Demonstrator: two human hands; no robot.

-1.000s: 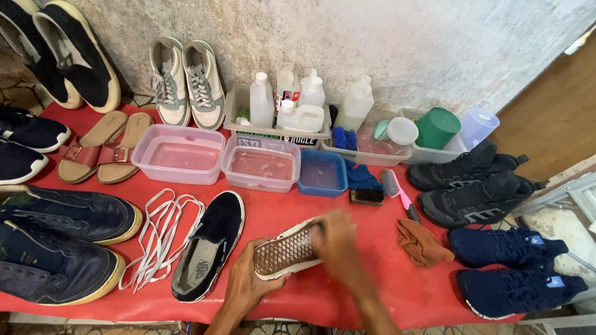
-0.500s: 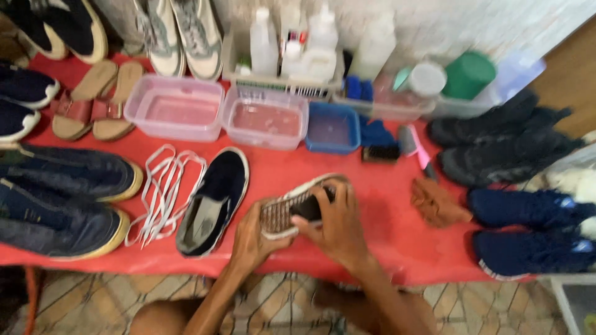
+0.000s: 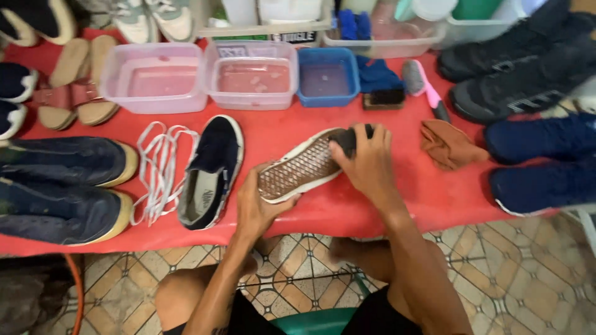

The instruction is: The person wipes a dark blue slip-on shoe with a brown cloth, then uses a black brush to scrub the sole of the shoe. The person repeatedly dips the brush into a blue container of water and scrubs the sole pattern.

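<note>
One slip-on shoe [image 3: 304, 166] at frame centre, turned sole-up, brown waffle tread, white rim, left hand [image 3: 256, 208] gripping its heel, right hand [image 3: 366, 162] clasping its toe, matching navy shoe [image 3: 211, 170] beside, three water tubs [image 3: 251, 74] above.

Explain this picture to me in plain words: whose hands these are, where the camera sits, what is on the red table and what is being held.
There is no machine here: a seated person wears a camera on the head, looking down at their own bare hands. The left hand grips one end of an upturned shoe, its patterned sole facing up. The right hand presses on the other end. On the red table lie its dark partner shoe, loose white laces, three water tubs, a brush, a brown cloth and more shoes around the edges.
</note>
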